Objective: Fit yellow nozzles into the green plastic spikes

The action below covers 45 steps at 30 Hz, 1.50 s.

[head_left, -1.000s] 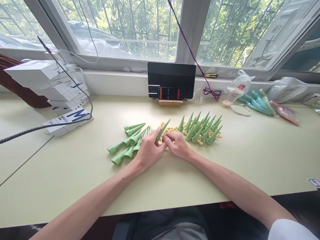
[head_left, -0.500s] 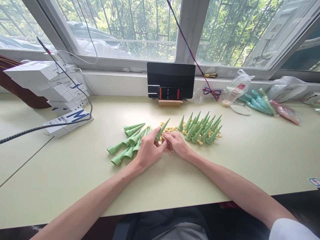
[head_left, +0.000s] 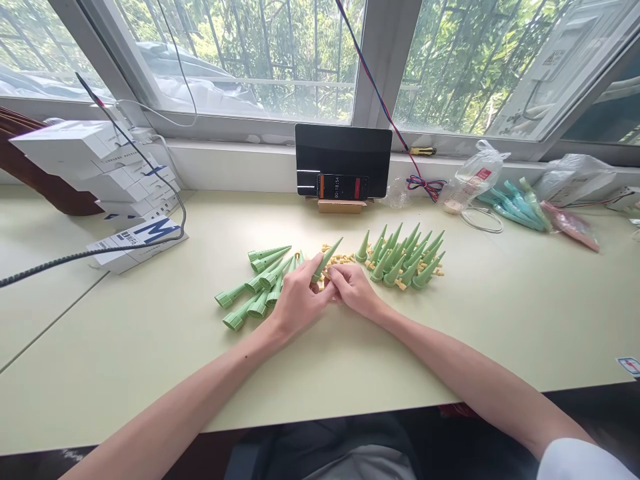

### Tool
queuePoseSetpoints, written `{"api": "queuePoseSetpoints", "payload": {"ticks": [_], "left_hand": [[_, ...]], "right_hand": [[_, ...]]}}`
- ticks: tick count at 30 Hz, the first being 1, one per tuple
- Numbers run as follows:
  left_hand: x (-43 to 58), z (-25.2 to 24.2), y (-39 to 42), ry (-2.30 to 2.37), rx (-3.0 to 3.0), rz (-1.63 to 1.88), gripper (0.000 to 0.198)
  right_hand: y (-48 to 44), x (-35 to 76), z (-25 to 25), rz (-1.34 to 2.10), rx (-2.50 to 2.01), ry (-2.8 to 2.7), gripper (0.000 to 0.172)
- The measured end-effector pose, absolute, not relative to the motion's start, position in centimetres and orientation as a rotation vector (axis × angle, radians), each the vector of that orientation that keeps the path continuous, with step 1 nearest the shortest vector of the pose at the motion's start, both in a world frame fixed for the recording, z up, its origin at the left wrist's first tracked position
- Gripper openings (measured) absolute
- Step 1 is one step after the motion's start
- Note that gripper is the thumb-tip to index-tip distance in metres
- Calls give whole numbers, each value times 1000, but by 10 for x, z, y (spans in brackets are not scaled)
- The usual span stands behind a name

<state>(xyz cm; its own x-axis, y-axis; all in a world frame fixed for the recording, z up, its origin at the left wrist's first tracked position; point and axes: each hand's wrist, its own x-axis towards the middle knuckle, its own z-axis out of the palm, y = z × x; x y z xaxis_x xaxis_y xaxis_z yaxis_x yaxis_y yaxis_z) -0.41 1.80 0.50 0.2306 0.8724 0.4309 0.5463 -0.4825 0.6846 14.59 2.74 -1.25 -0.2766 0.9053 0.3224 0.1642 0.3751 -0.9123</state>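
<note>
My left hand is closed around a green plastic cone spike that points up and to the right. My right hand meets it at the spike's base, fingers pinched on a small yellow part I can barely see. Small yellow pieces lie scattered just behind my fingers. A pile of green spikes lying flat sits to the left of my hands. A cluster of upright green spikes stands to the right.
A black tablet and a phone lean on a stand at the window sill. White boxes with a black cable sit at left. Plastic bags with teal parts lie at the back right.
My right hand's fingers have drawn in closer to the base of the spike held by my left hand. The rest of the table looks unchanged.
</note>
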Motion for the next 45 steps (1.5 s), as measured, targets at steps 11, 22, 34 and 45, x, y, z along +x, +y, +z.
{"api": "queuePoseSetpoints", "payload": {"ticks": [11,22,34,45], "left_hand": [[-4,3,19,1289,2124,1123,39],[-4,5,18,1283,2124,1171,37],[-5,2,19,1274,2176,1093,38],[-4,5,19,1276,2132,1132,36]], "right_hand": [[30,148,-14,874,-988,-1755,41],[33,149,-15,1365,-893,-1527,41],[32,150,-16,662,-1018,-1868,38],[33,147,-15,1384,-892,-1526,39]]}}
